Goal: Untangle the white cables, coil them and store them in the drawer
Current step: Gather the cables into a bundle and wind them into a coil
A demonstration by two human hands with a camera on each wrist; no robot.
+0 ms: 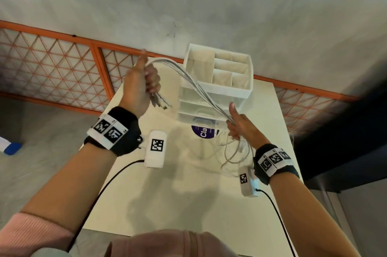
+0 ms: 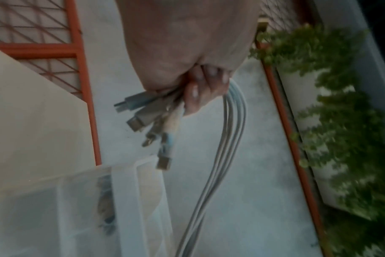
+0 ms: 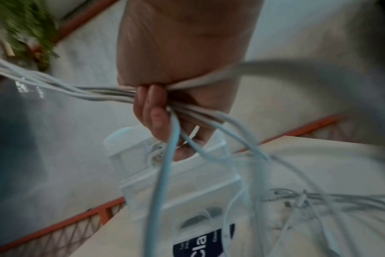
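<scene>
Several white cables (image 1: 201, 89) stretch in a bundle between my two hands above the table. My left hand (image 1: 144, 80) is raised at the left and grips one end of the bundle, thumb up; the plugs (image 2: 147, 121) stick out below its curled fingers (image 2: 198, 97). My right hand (image 1: 240, 124) is lower, in front of the drawer unit, and grips the cables (image 3: 94, 93) farther along. Loose loops (image 1: 232, 152) hang below it onto the table. The white drawer unit (image 1: 211, 97) stands at the table's far side, with an open divided tray (image 1: 222, 72) on top.
The white table (image 1: 178, 189) carries a clear container with a purple label (image 1: 204, 131) in front of the drawers. An orange mesh railing (image 1: 62, 64) runs behind the table. Green plants (image 2: 341, 121) line the floor edge. Black wires (image 1: 109, 185) trail from my wrist devices.
</scene>
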